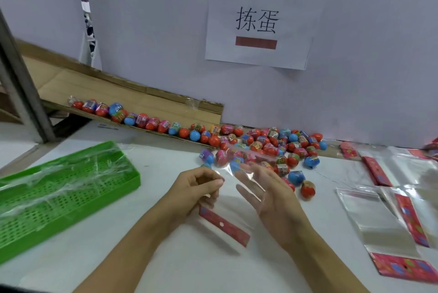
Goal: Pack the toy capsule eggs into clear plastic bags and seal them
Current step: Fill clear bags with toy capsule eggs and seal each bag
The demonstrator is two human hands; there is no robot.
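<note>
Two bare hands work over the white table (pixel 99 240), a clear plastic bag (pixel 239 174) held between them. Left hand (pixel 194 186): fingers curled, thumb and forefinger pinching the bag's left edge. Right hand (pixel 267 188): fingers straight and spread, lying inside or behind the clear film; cannot tell which. Bag's red header strip (pixel 224 226) hangs low, close to the table, below the hands; no egg visible inside the bag.

Left of the hands: green perforated tray (pixel 71 197) on the table, crumpled clear film lying in it. Right: stack of flat empty bags (pixel 379 219) with red printed headers, more of them further right toward the edge.

Beyond the hands: loose pile of toy capsule eggs (pixel 272 148), red, blue and pink, some just beside the right hand's fingertips. A row of the same eggs runs up a tilted cardboard chute (pixel 132 93) at rear left. Behind, a white wall panel carries a taped paper sign (pixel 258 22) with two printed characters.
</note>
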